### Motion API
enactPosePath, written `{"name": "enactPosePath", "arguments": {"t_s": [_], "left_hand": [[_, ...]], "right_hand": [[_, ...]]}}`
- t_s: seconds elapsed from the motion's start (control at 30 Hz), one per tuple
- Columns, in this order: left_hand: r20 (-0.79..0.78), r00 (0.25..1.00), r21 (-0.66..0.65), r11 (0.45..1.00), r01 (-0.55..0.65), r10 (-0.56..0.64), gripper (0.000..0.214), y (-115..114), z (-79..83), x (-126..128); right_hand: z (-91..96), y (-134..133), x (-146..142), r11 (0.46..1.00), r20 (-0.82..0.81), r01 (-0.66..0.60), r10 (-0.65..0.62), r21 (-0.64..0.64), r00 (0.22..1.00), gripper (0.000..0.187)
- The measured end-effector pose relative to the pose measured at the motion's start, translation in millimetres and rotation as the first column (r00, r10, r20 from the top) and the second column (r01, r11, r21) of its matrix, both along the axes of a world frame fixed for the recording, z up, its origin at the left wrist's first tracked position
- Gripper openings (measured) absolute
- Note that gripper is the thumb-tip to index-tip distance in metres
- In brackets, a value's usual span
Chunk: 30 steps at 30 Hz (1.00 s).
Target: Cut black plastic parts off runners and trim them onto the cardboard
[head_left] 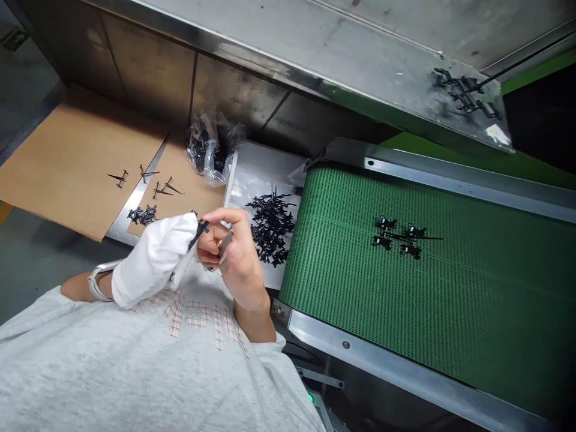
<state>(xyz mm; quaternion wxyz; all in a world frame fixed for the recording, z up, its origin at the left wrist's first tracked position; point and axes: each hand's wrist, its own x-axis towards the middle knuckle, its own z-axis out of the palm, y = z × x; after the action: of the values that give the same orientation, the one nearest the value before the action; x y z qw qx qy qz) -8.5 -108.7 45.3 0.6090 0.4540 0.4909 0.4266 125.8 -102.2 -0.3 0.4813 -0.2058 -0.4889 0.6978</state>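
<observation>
My left hand (pixel 155 255), in a white glove, is closed on a small black plastic part (pixel 202 227) that sticks out at its fingertips. Close against it, my bare right hand (pixel 238 255) has its forefinger at the part's edge. Its other fingers curl around a small flat metal blade (pixel 225 244), whose exact kind I cannot make out. Just beyond my right hand, a heap of black plastic parts (pixel 272 228) lies on a white tray (pixel 240 165). More small black parts (pixel 144 214) lie to the left.
A green conveyor belt (pixel 342 288) runs to the right, carrying a cluster of black parts (pixel 400 237). Brown cardboard (pixel 72 156) covers the left bench, with several thin black runners (pixel 162 189) on it. A clear plastic bag (pixel 211 144) stands behind. Dark pieces (pixel 468 93) rest on the metal shelf (pixel 360 54).
</observation>
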Motion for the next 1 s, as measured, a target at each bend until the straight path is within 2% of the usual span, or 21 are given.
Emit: {"name": "enactPosePath", "arguments": {"t_s": [0.1,0.23,0.37,0.43,0.5,0.57,0.67,0.8,0.9,1.0], "left_hand": [[-0.032,0.998,0.009,0.999,0.047,-0.047,0.046,-5.7,-1.7,-4.2],[-0.068,0.996,0.022,0.998,0.055,-0.054,0.04,-5.2,-3.8,-4.5],[-0.084,0.985,-0.011,0.989,0.15,-0.15,0.05,-3.3,-3.6,-6.9],[-0.051,0.97,-0.067,0.97,0.235,-0.238,0.059,-3.1,-5.4,-9.9],[-0.005,0.965,-0.103,0.96,0.262,-0.264,0.06,-2.2,-9.2,-12.1],[0.041,0.974,-0.105,0.969,0.225,-0.222,0.056,0.5,-14.2,-11.5],[0.17,0.985,-0.13,0.99,0.062,-0.04,0.048,7.0,-22.3,-5.1],[0.41,0.898,-0.307,0.951,-0.031,0.161,0.043,15.2,-32.7,4.9],[0.386,0.88,-0.43,0.898,-0.094,0.277,0.043,18.9,-36.6,8.2],[0.282,0.896,-0.466,0.866,-0.184,0.342,0.031,21.6,-36.3,9.0]], "right_hand": [[-3.2,-1.5,0.2,0.998,0.119,0.028,-0.035,0.062,0.992,0.042],[-1.7,-1.3,-1.6,0.995,0.261,0.095,-0.1,0.031,0.96,0.042],[0.6,0.5,-0.2,0.992,0.227,0.122,-0.121,0.01,0.966,0.039],[-1.0,2.3,2.6,0.993,0.212,0.112,-0.115,0.023,0.97,0.034],[-4.3,3.0,6.9,0.991,0.209,0.117,-0.127,0.061,0.97,0.031],[-8.1,0.5,12.1,0.981,0.215,0.144,-0.17,0.131,0.962,0.037],[-12.4,-10.3,17.5,0.938,0.331,0.179,-0.278,0.298,0.902,0.052],[-13.7,-24.3,11.5,0.877,0.52,0.132,-0.388,0.462,0.761,0.047],[-15.4,-23.5,1.4,0.848,0.521,0.146,-0.44,0.51,0.732,0.038],[-19.5,-16.7,-3.4,0.823,0.5,0.16,-0.472,0.545,0.726,0.031]]}}
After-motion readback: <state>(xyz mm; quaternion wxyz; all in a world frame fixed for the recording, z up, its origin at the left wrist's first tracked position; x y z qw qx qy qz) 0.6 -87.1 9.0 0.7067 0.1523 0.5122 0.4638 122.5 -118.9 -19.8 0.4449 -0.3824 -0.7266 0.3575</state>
